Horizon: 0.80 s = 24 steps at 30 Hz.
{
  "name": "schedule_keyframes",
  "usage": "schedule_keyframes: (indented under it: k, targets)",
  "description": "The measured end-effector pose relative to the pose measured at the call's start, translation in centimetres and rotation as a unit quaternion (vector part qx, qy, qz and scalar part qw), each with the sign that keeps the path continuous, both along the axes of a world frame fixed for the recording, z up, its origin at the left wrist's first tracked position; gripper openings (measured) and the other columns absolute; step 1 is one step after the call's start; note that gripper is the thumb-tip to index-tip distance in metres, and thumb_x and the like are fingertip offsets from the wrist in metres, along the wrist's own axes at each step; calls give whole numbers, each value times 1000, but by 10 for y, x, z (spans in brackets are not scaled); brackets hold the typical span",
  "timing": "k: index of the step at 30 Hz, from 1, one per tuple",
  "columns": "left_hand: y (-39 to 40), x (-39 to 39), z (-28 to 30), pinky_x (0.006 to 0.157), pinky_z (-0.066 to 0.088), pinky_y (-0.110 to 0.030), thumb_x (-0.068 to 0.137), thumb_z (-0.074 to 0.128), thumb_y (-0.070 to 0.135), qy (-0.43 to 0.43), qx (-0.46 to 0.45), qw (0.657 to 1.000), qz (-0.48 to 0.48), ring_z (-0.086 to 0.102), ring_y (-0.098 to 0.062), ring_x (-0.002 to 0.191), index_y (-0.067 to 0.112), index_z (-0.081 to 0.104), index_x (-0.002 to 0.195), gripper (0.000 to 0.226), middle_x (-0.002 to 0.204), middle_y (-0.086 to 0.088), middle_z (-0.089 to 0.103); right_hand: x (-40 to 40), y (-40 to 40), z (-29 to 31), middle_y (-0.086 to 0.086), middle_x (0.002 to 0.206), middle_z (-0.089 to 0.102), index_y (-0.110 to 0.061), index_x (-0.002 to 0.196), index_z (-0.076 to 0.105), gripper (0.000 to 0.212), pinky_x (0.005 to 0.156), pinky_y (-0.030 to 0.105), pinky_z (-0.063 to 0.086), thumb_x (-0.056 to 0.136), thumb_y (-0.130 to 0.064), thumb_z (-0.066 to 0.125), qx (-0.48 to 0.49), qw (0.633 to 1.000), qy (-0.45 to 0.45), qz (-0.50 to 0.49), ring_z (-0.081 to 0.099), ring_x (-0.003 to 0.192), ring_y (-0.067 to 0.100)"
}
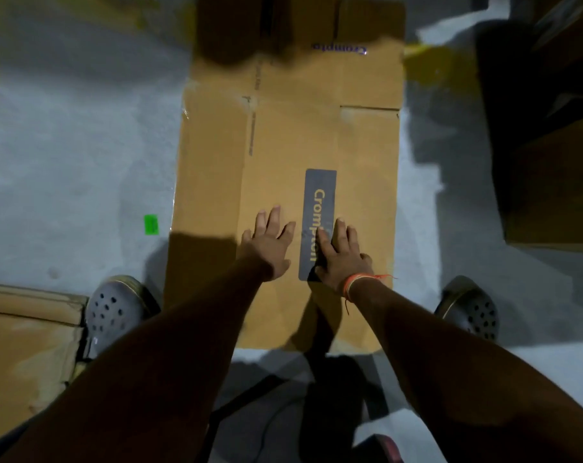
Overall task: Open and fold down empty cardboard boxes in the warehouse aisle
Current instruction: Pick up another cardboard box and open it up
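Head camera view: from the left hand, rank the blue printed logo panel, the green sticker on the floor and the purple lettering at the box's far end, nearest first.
1. Blue printed logo panel, just right of the left hand.
2. Green sticker, on the floor to the left.
3. Purple lettering, at the flattened cardboard box's far end.

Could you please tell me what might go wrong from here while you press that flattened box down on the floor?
1. Both the left hand and the right hand press flat on the flattened box; on the smooth floor it might slide forward.
2. The far flap looks uneven, so it could spring up once released.
3. Other cardboard lies beside the left shoe, a possible trip hazard.
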State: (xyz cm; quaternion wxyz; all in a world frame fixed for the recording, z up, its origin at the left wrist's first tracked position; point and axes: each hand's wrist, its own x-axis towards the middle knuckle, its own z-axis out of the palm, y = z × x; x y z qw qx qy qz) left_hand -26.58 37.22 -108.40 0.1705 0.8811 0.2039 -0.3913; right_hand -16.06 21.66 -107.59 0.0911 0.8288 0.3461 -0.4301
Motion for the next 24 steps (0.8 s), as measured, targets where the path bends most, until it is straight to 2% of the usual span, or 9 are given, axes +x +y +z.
schedule_keyframes:
  k: [3,5,7,8,9,11,14,19,24]
  targets:
    - [5,2,-3,118,14,-63,103,48,41,-6,27,1000,-2,-14,-32,156,33,-7,161,80,167,-2,-27,7,2,-1,1,164,-28,-36,159,-6,83,111,62,27,99,-39,51,29,999,-13,-22,-20,153,31]
    - [14,2,4,121,15,-56,105,42,29,-68,49,993,82,16,-19,155,29,17,161,61,170,-1,10,13,5,1,4,168,-8,-30,160,7,80,112,57,30,97,-31,56,85,990,-56,-95,-3,155,29]
    - [27,-6,11,116,24,-49,104,44,24,-158,133,964,169,54,-18,123,23,50,144,41,141,-5,55,23,6,0,11,163,13,-27,157,20,80,112,51,36,91,-27,65,118,970,-114,-178,16,149,33]
    - [34,-12,13,106,34,-48,100,50,24,-210,195,939,192,59,-21,102,21,62,130,32,120,-6,62,29,5,0,12,158,20,-27,156,24,80,109,49,39,89,-25,68,117,961,-136,-210,23,145,34]
    - [42,-18,15,92,40,-44,94,57,25,-250,248,910,218,57,-24,91,20,66,119,27,112,-6,60,35,5,1,12,152,25,-28,154,27,78,106,48,41,89,-23,69,114,952,-150,-243,29,140,34]
    - [57,-26,19,81,43,-42,82,70,31,-254,300,859,328,55,-27,98,22,62,118,38,119,-7,52,48,2,2,13,145,30,-25,151,30,71,104,50,43,90,-24,68,110,927,-159,-320,34,133,35]
    - [70,-35,23,98,45,-54,74,83,39,-199,284,795,497,46,-32,125,24,47,133,71,142,-7,40,64,-9,3,16,143,33,-18,144,33,66,104,52,42,91,-28,70,86,884,-152,-433,34,134,39]
    - [79,-48,13,98,46,-65,76,87,30,-213,168,794,544,47,-38,128,25,32,144,88,137,-12,48,79,-26,1,16,134,43,-15,136,43,61,102,44,44,87,-29,75,101,868,-122,-470,46,125,40]
    - [92,-56,30,106,43,-47,83,83,27,-220,118,768,590,54,-38,129,19,29,149,85,142,-14,56,88,-33,7,11,120,56,-11,138,42,70,93,39,46,83,-32,79,119,835,-46,-535,55,114,34]
